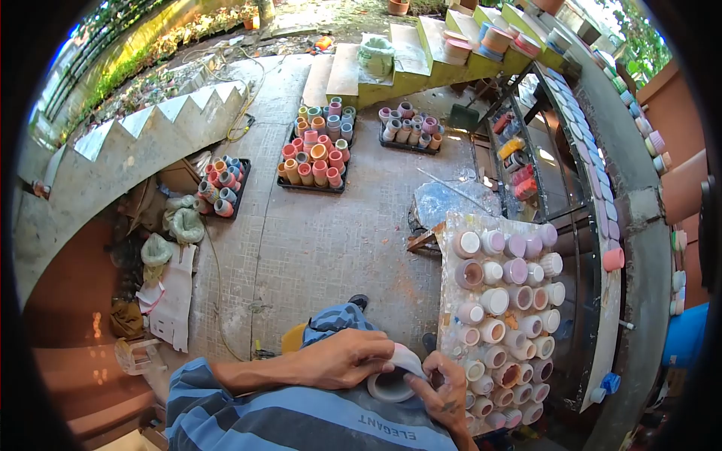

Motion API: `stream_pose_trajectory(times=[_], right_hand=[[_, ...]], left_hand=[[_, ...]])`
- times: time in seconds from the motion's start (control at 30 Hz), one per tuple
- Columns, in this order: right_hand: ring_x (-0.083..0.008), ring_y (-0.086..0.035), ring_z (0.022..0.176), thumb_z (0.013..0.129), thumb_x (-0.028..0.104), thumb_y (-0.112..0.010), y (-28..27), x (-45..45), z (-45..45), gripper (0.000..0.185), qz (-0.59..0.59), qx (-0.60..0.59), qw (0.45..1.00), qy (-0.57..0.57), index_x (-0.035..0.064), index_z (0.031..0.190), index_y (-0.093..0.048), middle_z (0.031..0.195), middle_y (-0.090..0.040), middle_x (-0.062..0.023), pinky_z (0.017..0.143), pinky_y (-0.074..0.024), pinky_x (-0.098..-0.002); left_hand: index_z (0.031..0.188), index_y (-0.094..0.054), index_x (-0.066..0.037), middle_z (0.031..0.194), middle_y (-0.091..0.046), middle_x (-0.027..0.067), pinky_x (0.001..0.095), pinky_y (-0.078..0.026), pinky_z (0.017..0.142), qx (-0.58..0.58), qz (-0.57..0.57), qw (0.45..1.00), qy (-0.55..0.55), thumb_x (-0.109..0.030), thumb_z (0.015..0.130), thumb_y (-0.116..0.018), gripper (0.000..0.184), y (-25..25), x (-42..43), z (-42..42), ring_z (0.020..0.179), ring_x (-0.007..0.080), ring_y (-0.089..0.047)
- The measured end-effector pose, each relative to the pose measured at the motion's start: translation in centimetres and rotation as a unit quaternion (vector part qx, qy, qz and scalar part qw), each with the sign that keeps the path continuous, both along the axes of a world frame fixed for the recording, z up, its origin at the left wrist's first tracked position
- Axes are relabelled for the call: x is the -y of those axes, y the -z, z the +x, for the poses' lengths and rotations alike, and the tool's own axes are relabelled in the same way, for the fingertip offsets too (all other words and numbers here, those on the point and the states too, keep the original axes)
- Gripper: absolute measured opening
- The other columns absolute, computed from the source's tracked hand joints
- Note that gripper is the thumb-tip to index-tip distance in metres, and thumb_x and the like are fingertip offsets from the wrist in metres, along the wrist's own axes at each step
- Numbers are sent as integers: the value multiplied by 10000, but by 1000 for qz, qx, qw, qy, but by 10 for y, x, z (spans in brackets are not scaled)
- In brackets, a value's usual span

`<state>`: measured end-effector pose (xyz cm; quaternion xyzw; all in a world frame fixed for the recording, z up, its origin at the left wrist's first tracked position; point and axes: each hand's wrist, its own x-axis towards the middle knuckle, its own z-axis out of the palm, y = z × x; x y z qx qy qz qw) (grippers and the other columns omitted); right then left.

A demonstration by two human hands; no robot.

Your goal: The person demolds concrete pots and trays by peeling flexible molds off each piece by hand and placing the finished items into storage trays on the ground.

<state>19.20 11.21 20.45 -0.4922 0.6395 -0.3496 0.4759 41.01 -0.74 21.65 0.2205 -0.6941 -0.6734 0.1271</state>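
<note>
The left hand (342, 361) and the right hand (445, 382) are curled around a hollow, round, whitish-pink pot (406, 358), which is gripped from both sides. It is held close before a blue-and-black striped shirt (286, 412), its mouth turned upward. To its right, rows of round white and lilac pots (495, 302) are set on a paint-spattered, whitish board (475, 220).

Before the left hand (338, 362), the passage is wide above the tiled floor (301, 248), until the black tray (312, 188) of orange pots (319, 152). A round pot (406, 358) fills the room between this hand and the right hand (445, 387). On the tabletop (474, 222) to the right, crowded white and lilac pots (495, 301) leave only narrow gaps.
</note>
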Motion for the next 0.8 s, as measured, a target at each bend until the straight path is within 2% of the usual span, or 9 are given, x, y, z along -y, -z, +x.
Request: stream_pose_trajectory(times=[0.2,0.27,0.37,0.43,0.5,0.57,0.67,0.73,0.8], right_hand=[[-120,-449,572,793,63,-787,5,24,2,250,6,-49,998,35,29,768,-540,658,-482,-35,513,-357,-281],[-155,-471,566,792,79,-794,12,41,1,252,-7,-42,997,59,19,780,-549,666,-508,-61,516,-377,-300],[-186,-498,559,783,85,-803,12,64,11,266,-120,-129,983,-58,11,779,-547,703,-549,-86,520,-402,-326],[-211,-523,566,774,77,-808,2,76,23,250,-133,-143,975,-109,8,794,-569,741,-576,-106,532,-423,-344],[-221,-527,574,775,66,-801,3,83,35,203,-158,-120,978,-59,14,833,-614,748,-572,-108,533,-426,-342],[-238,-556,647,814,45,-758,2,85,30,129,-145,-148,976,-72,11,892,-661,798,-617,-100,583,-445,-340],[-249,-566,731,849,26,-711,15,98,21,89,-341,-287,894,-38,-3,927,-679,878,-661,-92,635,-451,-349],[-239,-620,905,868,39,-690,39,109,16,125,-301,-204,931,25,-4,983,-712,983,-697,-117,796,-482,-344],[-271,-666,1029,883,-7,-661,69,116,16,171,-279,-127,951,38,-2,1041,-727,1026,-720,-127,889,-518,-347]], left_hand=[[1046,-510,-43,966,-520,167,450,-510,673,65,-302,951,2,-205,943,-612,217,27,8,-6,830,396,-613],[1067,-502,-56,1012,-513,168,456,-519,677,106,-289,951,-21,-218,913,-636,260,23,16,-9,844,396,-614],[1150,-494,-81,1108,-495,169,476,-535,705,188,-261,946,-43,-227,797,-721,445,24,26,-18,861,398,-618],[1190,-509,-87,1127,-500,167,496,-531,746,98,-404,905,-84,-200,727,-759,539,59,34,-23,844,397,-624],[1190,-577,-64,1131,-585,162,477,-532,820,36,-401,909,-110,-115,710,-757,515,98,42,-26,883,401,-646],[1136,-645,-33,1090,-673,164,451,-520,895,-39,-174,962,-206,-47,698,-729,446,121,44,-31,972,414,-646],[1172,-676,-24,1073,-715,142,358,-510,928,-53,-87,949,-300,34,765,-679,411,119,48,-26,1027,273,-668],[1196,-689,-31,1099,-715,105,301,-503,923,-90,0,935,-342,51,833,-659,374,123,47,-25,1027,156,-643],[1192,-692,-28,1092,-717,101,301,-505,924,-112,2,924,-365,54,830,-660,373,128,44,-32,1021,156,-645]])
